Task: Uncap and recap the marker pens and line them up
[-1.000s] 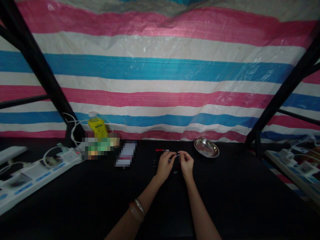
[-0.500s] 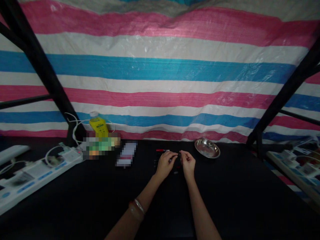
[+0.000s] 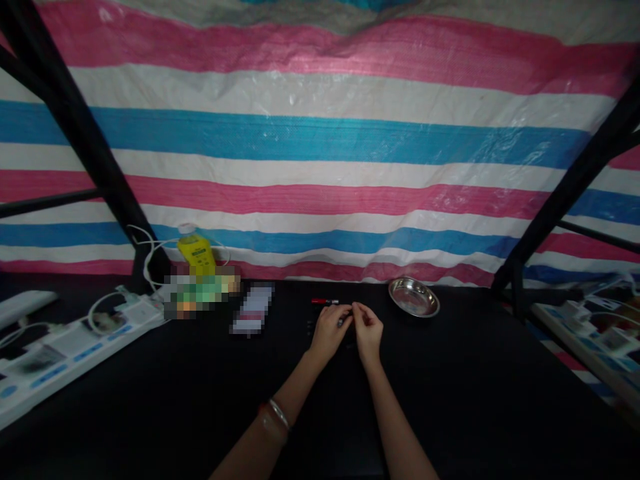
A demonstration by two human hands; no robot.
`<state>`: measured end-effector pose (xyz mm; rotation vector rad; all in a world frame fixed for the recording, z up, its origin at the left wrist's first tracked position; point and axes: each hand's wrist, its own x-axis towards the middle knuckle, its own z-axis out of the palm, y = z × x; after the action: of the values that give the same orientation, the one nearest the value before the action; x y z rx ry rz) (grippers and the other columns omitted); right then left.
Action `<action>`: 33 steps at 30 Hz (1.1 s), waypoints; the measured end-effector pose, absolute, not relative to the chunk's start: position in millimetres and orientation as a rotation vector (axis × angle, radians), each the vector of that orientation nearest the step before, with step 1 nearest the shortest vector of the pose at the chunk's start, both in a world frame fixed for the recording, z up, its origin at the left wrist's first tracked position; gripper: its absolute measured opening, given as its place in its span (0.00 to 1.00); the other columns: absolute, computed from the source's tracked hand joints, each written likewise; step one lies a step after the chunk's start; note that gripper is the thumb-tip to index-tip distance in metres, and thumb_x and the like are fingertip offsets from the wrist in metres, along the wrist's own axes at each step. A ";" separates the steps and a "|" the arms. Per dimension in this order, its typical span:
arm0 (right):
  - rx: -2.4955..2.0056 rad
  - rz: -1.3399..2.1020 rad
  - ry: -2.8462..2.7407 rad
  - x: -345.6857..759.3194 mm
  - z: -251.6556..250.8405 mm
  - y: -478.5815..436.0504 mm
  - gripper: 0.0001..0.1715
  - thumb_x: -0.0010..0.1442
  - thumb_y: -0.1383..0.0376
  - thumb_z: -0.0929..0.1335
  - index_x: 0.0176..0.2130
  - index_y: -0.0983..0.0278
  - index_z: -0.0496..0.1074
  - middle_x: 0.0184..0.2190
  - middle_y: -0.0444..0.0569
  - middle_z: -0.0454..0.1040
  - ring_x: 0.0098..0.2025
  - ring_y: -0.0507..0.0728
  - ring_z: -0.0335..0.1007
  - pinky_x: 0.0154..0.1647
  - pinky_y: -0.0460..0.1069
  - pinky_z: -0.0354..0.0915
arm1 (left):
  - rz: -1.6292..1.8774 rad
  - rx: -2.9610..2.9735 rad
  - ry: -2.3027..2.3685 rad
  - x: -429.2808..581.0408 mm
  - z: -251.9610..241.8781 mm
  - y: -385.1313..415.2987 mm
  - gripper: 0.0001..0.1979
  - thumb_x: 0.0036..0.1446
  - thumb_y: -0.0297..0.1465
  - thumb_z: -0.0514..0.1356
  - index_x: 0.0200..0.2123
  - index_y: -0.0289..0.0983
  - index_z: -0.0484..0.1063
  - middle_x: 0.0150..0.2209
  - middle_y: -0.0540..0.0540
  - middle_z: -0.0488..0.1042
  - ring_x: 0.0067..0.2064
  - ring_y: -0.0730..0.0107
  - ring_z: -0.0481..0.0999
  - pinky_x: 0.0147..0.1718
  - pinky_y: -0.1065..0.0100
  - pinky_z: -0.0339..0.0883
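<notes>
My left hand (image 3: 331, 328) and my right hand (image 3: 368, 328) meet fingertip to fingertip above the black table (image 3: 480, 393). Both are closed in a pinch. Whatever they hold is too small and too hidden to name. A bit of something metallic shows below my left fingers. Just behind my left hand lies a small red tool with a silver end (image 3: 324, 301), perhaps a screwdriver. Several tiny dark pieces (image 3: 309, 327) lie at the left edge of that hand. A bracelet (image 3: 279, 413) circles my left wrist.
A shiny metal dish (image 3: 414, 297) stands at the back right. To the left lie a blurred phone (image 3: 254, 309), a yellow bottle (image 3: 197, 251) and a long white power strip (image 3: 75, 357) with cables. Black frame posts (image 3: 95, 153) and a striped sheet (image 3: 320, 140) bound the table.
My right hand has moved left, so its fingertips now touch those of my left hand, closing the small gap. My left hand has stayed nearly still.
</notes>
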<state>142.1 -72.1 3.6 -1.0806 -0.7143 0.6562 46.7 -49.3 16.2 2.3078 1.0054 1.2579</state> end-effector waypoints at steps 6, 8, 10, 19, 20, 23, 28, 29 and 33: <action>-0.997 0.659 -0.893 133.9 -1.4 -71.8 0.25 0.50 0.58 0.69 0.46 0.67 0.69 0.28 0.47 0.74 0.30 0.54 0.71 0.33 0.48 0.67 | 1.242 2.366 1.055 39.3 13.6 -40.7 0.12 0.54 0.24 0.57 0.43 0.37 0.69 0.40 0.45 0.75 0.43 0.63 0.73 0.44 0.60 0.64; -0.999 0.653 -0.904 133.1 -1.9 -72.0 0.24 0.51 0.59 0.68 0.46 0.67 0.68 0.27 0.47 0.74 0.30 0.54 0.71 0.33 0.48 0.67 | 1.194 2.396 1.045 38.3 14.4 -39.8 0.13 0.54 0.24 0.56 0.44 0.37 0.69 0.40 0.45 0.75 0.44 0.63 0.73 0.45 0.60 0.63; -1.016 0.633 -0.897 133.0 -1.7 -72.3 0.22 0.52 0.60 0.67 0.45 0.68 0.68 0.27 0.47 0.74 0.29 0.53 0.71 0.33 0.48 0.67 | 1.126 2.436 1.026 38.5 15.9 -41.0 0.15 0.54 0.23 0.55 0.46 0.37 0.68 0.42 0.44 0.75 0.46 0.62 0.72 0.46 0.60 0.62; -1.180 0.485 -0.643 148.1 -9.1 -68.4 0.24 0.48 0.59 0.67 0.44 0.68 0.68 0.23 0.42 0.69 0.26 0.52 0.69 0.28 0.46 0.65 | 1.192 2.261 1.245 37.6 25.7 -42.4 0.10 0.55 0.31 0.57 0.42 0.40 0.71 0.40 0.48 0.75 0.41 0.67 0.73 0.45 0.62 0.59; -1.194 0.485 -0.618 149.3 -10.6 -67.1 0.24 0.48 0.59 0.67 0.44 0.67 0.67 0.23 0.42 0.69 0.26 0.52 0.69 0.28 0.46 0.64 | 1.230 2.189 1.362 33.4 26.3 -38.1 0.08 0.56 0.31 0.56 0.38 0.40 0.72 0.37 0.49 0.75 0.39 0.68 0.73 0.43 0.63 0.59; -1.242 0.497 -0.611 149.7 -13.4 -62.1 0.24 0.48 0.59 0.65 0.44 0.67 0.67 0.23 0.41 0.67 0.26 0.53 0.70 0.26 0.46 0.64 | 1.274 2.015 1.621 16.8 24.7 -22.8 0.07 0.56 0.30 0.55 0.33 0.39 0.73 0.31 0.49 0.73 0.35 0.70 0.72 0.37 0.68 0.60; -1.307 0.479 -0.734 145.9 -12.1 -49.0 0.22 0.49 0.59 0.64 0.43 0.67 0.68 0.23 0.41 0.68 0.24 0.53 0.68 0.28 0.47 0.64 | 1.106 1.960 1.600 -1.9 12.7 -5.3 0.05 0.52 0.32 0.60 0.33 0.40 0.75 0.30 0.51 0.72 0.34 0.70 0.72 0.32 0.71 0.61; -1.323 0.471 -0.758 145.6 -11.8 -46.2 0.22 0.49 0.59 0.64 0.43 0.67 0.69 0.23 0.42 0.68 0.24 0.53 0.68 0.29 0.47 0.64 | 1.066 1.959 1.581 -3.0 10.2 -3.6 0.06 0.51 0.33 0.61 0.33 0.41 0.75 0.30 0.51 0.72 0.34 0.70 0.73 0.33 0.71 0.61; -1.367 0.456 -0.823 145.6 -13.8 -38.0 0.22 0.49 0.60 0.63 0.43 0.67 0.69 0.23 0.42 0.68 0.24 0.52 0.67 0.29 0.47 0.63 | 0.995 1.970 1.546 -3.7 5.5 -0.7 0.07 0.48 0.34 0.63 0.32 0.41 0.76 0.31 0.50 0.73 0.35 0.69 0.73 0.34 0.70 0.62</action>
<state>145.6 -38.0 -13.8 -1.3672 -0.8231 0.4560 -3.7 -0.7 5.5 1.9704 1.5465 0.9954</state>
